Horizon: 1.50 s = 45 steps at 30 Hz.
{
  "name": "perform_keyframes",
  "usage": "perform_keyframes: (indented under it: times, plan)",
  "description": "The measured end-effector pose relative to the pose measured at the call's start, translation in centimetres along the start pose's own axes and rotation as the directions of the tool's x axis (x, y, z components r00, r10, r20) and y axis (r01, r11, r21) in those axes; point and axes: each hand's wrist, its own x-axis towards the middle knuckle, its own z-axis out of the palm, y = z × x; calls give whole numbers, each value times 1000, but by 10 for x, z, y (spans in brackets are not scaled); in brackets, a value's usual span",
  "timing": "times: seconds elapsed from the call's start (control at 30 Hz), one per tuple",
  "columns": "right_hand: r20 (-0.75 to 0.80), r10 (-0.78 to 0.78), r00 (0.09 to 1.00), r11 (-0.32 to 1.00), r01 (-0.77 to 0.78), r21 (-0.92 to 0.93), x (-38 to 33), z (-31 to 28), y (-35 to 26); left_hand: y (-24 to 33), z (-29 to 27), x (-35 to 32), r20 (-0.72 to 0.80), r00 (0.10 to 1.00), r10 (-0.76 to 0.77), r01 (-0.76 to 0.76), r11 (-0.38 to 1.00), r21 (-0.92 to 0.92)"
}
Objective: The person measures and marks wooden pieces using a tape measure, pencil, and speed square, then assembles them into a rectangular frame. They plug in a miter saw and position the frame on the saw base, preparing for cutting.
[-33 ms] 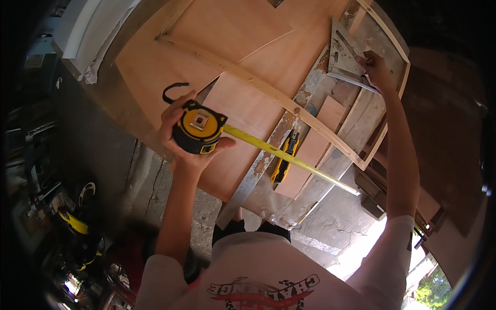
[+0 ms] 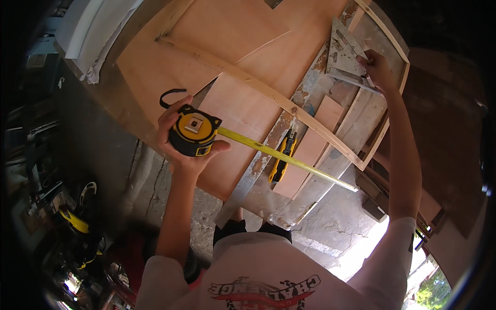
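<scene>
Left hand grips extended tape measure, right hand curls at speed square, hold unclear: apparently measuring, next calling for alignment.

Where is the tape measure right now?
In the head view, the tape measure is left of centre, in the left hand, its yellow blade running rightward, in front of the black and yellow tool.

A yellow-and-black utility knife lay just beside a narrow board; white sheeting occupied the upper left, cracked concrete floor showed below centre, and green foliage at lower right.
</scene>
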Motion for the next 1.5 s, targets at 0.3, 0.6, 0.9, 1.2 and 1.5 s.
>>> perform_keyframes:
  times: [0.3,0.6,0.9,1.2,1.5]
  plan:
    - [-617,-262,742,964,170,-205,-162,-195,-15,52,111,41,135,907,-399,403,915,-1]
    - [-160,-678,718,679,528,-510,-268,-191,-27,85,247,99,155,954,-258,182,904,386]
    - [331,-819,469,563,770,302,-219,-67,-81,124,167,-18,809,534,-244,845,113,-523]
    - [462,-446,766,884,297,361,-147,-44,-102,151,152,-53,252,205,-946,780,2,-626]
    - [308,-461,832,881,472,42,-87,34,-92,126,207,-38,-304,496,-813,818,555,-150]
